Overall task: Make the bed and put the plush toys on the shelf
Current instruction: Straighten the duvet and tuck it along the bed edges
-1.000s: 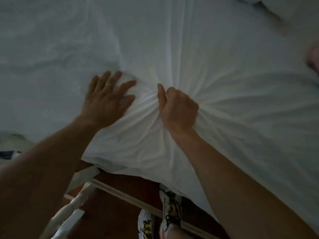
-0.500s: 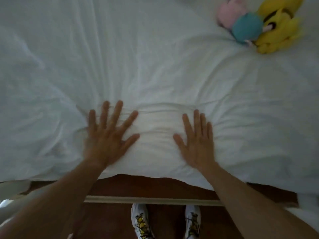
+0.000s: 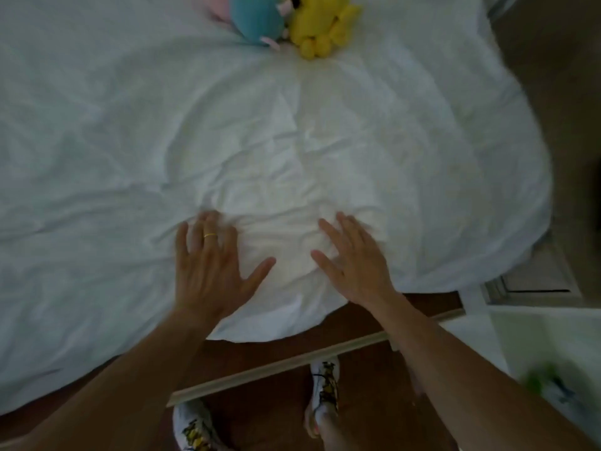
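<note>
A wrinkled white duvet covers the bed and hangs over its near edge. My left hand lies flat on it with fingers spread, a gold ring on one finger. My right hand lies flat a short way to the right, fingers apart, holding nothing. At the far edge of the bed lie three plush toys close together: a yellow one, a teal one and a pink one, partly cut off by the frame's top.
A pale wooden bed rail runs across below the duvet's edge over dark wood. My feet in patterned white shoes stand beneath it. A white surface with something green is at the lower right. Brown floor lies right of the bed.
My right hand let go of the bunched sheet and opened flat. Both hands now press the duvet, and the view has shifted so the plush toys show at the top.
</note>
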Tool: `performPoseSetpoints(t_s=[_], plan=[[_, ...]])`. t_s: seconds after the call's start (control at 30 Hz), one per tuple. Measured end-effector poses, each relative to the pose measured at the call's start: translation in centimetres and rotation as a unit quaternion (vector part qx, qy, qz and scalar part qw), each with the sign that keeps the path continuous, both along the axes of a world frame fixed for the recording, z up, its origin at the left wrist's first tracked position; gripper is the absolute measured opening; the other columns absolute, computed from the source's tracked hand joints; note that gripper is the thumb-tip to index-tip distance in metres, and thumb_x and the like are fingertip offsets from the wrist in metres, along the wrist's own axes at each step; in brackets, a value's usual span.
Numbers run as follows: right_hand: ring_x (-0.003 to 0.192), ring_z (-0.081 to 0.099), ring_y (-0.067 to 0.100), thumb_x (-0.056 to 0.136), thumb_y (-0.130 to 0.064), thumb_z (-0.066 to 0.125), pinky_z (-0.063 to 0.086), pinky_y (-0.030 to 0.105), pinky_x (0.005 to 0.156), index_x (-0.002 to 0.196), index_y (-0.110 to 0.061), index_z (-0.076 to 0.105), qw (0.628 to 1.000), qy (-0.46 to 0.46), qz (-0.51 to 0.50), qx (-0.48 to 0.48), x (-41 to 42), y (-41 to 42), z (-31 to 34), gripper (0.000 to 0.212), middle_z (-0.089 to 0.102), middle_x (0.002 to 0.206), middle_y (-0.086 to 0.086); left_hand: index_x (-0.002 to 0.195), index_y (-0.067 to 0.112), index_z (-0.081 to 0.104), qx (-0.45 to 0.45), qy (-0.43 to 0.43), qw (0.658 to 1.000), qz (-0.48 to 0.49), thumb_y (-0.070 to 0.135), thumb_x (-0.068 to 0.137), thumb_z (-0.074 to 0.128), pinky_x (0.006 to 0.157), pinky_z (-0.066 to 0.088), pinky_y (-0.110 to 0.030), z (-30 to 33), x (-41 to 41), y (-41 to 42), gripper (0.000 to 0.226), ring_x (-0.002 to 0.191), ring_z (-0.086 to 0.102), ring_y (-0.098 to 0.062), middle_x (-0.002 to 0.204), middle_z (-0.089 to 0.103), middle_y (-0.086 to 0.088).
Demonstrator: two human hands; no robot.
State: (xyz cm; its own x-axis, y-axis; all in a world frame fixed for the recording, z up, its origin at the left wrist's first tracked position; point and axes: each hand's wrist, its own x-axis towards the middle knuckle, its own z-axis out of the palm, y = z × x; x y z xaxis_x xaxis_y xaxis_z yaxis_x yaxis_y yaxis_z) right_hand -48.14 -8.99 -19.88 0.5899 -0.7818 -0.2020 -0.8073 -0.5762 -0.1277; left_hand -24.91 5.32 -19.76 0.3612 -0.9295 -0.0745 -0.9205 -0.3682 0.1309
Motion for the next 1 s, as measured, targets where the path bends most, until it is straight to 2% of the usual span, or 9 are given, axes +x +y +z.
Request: performPoseSetpoints(t_s=[0.07,0.2,0.3,0.4,0.6,0.73,0.8,0.9,1.0], plan=[[0.147,0.03,0.026,0.1,-0.063,0.033,0.03,0.044,0.119,0.149,-0.029,0.04,0.994,-0.074,-0.04,-0.066,-3.4,-2.6,1.8,0.06,0.037,0.157,0.008,0.147,0.013,0.049,-0.046,0.0,0.996,-0.071,0.09,0.079,0.04,0.122,0.015,-0.065,1.3,-4.5,-3.8,0.103,0.153,0.026,-0.04,0.163,0.031,-0.022],[0.152,0.008,0.036,0.094,-0.065,0.047,0.014,0.054,0.122,0.157,-0.034,0.017,0.931,-0.085,-0.342,-0.091,-13.3,-11.8,3.8,0.076,0.009,0.166,0.012,0.164,0.025,0.015,-0.038,-0.057,0.971,-0.23,0.093,0.059,0.06,0.117,0.011,-0.074,0.5,-11.2,-8.5,0.133,0.157,0.005,-0.042,0.171,0.0,-0.019],[0.151,0.004,0.044,0.072,-0.07,0.073,0.02,0.063,0.115,0.153,-0.051,-0.005,0.758,-0.184,-0.619,0.089,-21.7,-19.9,3.2,0.114,-0.013,0.166,0.011,0.164,0.024,0.01,-0.02,-0.135,0.965,-0.223,0.041,0.078,0.077,0.115,0.017,-0.075,-2.3,-13.5,-9.3,0.11,0.156,0.004,-0.046,0.17,0.0,-0.022],[0.142,0.032,0.04,0.053,-0.055,0.092,0.048,0.061,0.098,0.148,-0.06,-0.003,0.645,-0.347,-0.641,0.231,-26.1,-23.9,-0.2,0.135,0.007,0.165,0.003,0.163,0.019,0.019,-0.037,-0.19,0.961,-0.199,0.008,0.1,0.044,0.111,0.023,-0.077,-4.0,-14.4,-9.9,0.069,0.154,0.011,-0.051,0.168,0.009,-0.026],[0.13,0.051,0.023,0.067,-0.031,0.09,0.047,0.044,0.106,0.15,-0.03,0.037,0.679,-0.495,-0.529,0.118,-30.5,-31.6,-2.0,0.098,0.045,0.149,-0.003,0.159,0.013,0.033,-0.016,-0.183,0.96,-0.209,0.021,0.104,0.027,0.112,0.021,-0.078,-4.6,-16.8,-11.5,0.055,0.15,0.023,-0.055,0.166,0.02,-0.028],[0.103,0.067,0.021,0.08,-0.041,0.071,0.057,0.043,0.089,0.121,-0.018,0.066,0.778,-0.377,-0.502,0.037,-35.3,-31.1,-2.3,0.047,0.068,0.121,0.006,0.121,-0.002,0.069,-0.059,-0.165,0.961,-0.215,0.066,0.075,0.067,0.105,0.034,-0.07,-2.6,-18.5,-15.0,0.082,0.12,0.056,-0.055,0.134,0.058,-0.033],[0.111,0.061,0.028,0.081,-0.032,0.063,0.053,0.045,0.095,0.129,-0.009,0.06,0.786,-0.34,-0.514,-0.037,-38.0,-32.3,-1.9,0.053,0.062,0.128,0.015,0.106,0.0,0.074,-0.105,-0.115,0.963,-0.221,0.078,0.071,0.065,0.105,0.037,-0.064,-1.3,-20.4,-18.8,0.086,0.111,0.062,-0.046,0.119,0.066,-0.026],[0.124,0.049,0.018,0.07,-0.033,0.081,0.044,0.038,0.104,0.152,-0.028,0.027,0.818,-0.326,-0.461,0.11,-37.9,-34.4,-0.2,0.098,0.044,0.15,0.003,0.143,0.013,0.059,-0.116,-0.093,0.946,-0.289,0.078,0.075,0.064,0.112,0.029,-0.071,-1.3,-24.4,-24.4,0.094,0.143,0.041,-0.049,0.154,0.046,-0.025],[0.119,0.057,0.031,0.075,-0.024,0.08,0.043,0.032,0.093,0.139,-0.016,0.047,0.908,-0.21,-0.359,0.057,-37.9,-36.3,0.3,0.072,0.059,0.135,0.012,0.161,0.032,0.024,-0.011,-0.111,0.949,-0.294,0.061,0.073,0.073,0.114,0.019,-0.075,-2.3,-27.6,-25.9,0.105,0.154,0.01,-0.051,0.17,0.013,-0.017]])
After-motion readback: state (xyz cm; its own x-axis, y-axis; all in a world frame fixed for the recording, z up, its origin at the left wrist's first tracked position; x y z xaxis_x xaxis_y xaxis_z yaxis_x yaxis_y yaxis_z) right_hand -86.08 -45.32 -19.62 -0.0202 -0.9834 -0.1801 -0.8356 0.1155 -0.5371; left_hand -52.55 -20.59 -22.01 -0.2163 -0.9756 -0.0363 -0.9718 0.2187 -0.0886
